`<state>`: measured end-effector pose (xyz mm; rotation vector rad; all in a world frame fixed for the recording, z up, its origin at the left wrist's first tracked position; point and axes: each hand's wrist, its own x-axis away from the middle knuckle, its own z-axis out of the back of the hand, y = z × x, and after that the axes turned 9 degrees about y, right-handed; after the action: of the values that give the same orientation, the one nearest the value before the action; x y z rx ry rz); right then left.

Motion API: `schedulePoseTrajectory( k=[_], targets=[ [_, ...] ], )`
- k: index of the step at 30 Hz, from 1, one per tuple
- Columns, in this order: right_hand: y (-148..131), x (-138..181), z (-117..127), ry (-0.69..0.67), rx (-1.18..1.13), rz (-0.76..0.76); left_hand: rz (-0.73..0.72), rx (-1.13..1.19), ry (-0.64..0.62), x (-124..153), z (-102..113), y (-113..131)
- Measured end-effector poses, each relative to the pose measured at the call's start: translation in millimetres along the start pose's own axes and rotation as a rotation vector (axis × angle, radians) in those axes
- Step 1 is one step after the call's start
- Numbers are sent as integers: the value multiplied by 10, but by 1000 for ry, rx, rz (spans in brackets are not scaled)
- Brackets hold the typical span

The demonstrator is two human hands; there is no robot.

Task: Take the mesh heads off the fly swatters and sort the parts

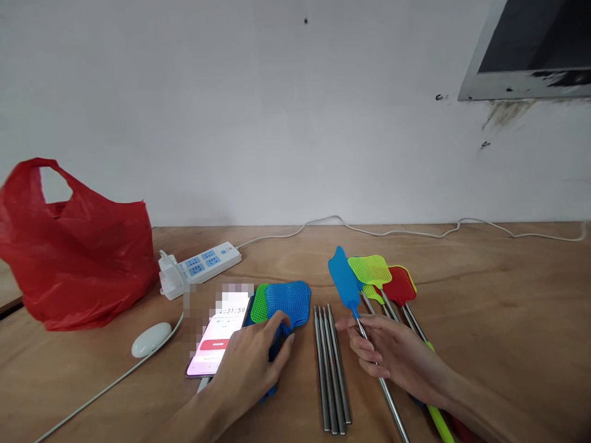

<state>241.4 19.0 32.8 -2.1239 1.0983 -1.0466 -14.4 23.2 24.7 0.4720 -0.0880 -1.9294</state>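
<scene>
Nearest, the lower ends of several bare metal rods point(329, 375) point toward the person; the rods lie side by side on the wooden surface point(508, 295), between the hands. The right hand point(392, 347) has its fingers closed around the metal shaft of a fly swatter point(344, 280), just below its blue head, which tilts up and away. Under and beyond that hand lies a pile of other swatters, with a yellow head point(370, 271) and a red head point(398, 285) showing. The left hand point(252, 354) rests over some blue swatter heads point(292, 301), thumb and forefinger curved around a narrow blue part; whether they pinch it I cannot tell. A green head point(260, 303) lies just beside them. Next to that hand is a lit phone point(224, 338), with a white rounded object point(151, 339) to its left. Farther back are a power strip point(203, 267), a red plastic bag point(78, 258) and a thin white cable point(392, 234) along the wall point(277, 111).
</scene>
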Motion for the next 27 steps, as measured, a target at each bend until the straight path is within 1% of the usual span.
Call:
schedulePoseTrajectory(
  k=[4, 8, 11, 15, 18, 22, 27],
  targets=[
    [11, 6, 2, -61, 45, -40, 9, 111, 49, -15, 5, -3],
    [44, 17, 4, -77, 83, -113, 47, 216, 91, -10, 44, 0],
    [94, 31, 1, -109, 140, -157, 70, 324, 158, 0, 54, -6],
    [154, 42, 6, -129, 182, -173, 107, 493, 240, 4, 48, -7],
    [170, 47, 2, -129, 207, -176, 133, 589, 270, 2, 48, 10],
    [165, 58, -11, -121, 251, -206, 135, 641, 270, 5, 36, 16],
    [146, 41, -15, -148, 312, -242, 163, 607, 294, 19, 16, -3]
  ],
)
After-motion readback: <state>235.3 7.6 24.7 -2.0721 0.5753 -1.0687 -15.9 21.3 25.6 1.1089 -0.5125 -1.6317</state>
